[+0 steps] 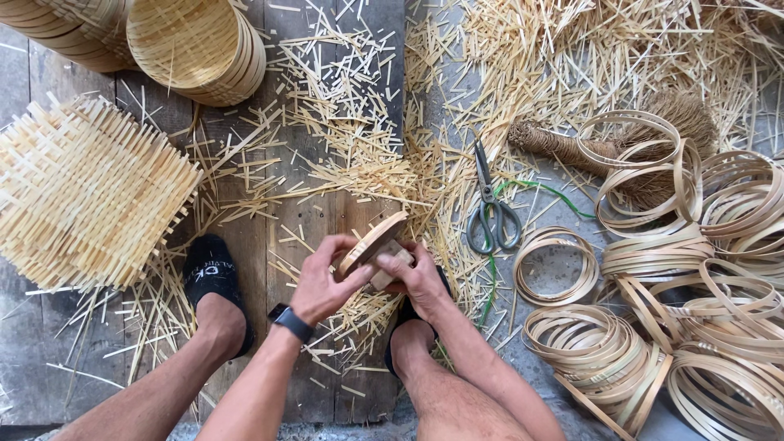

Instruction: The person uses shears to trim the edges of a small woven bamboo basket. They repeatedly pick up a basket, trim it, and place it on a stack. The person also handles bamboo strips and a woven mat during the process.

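Both hands on a round wooden disc over the plank floor.

The left hand (320,282) and the right hand (416,278) meet above the middle of the floor (314,212), each grip closed on the wooden disc (371,242), which tilts edge-up between the thumbs. A pale block sits under the disc against the right fingers; what it is, I cannot tell. Scissors (492,214) lie just right of the hands among scattered bamboo slivers (351,106). Bamboo hoops (694,269) pile along the floor's right edge, a woven mat (82,192) lies at the left edge, stacked baskets (196,49) sit by the top-left corner.
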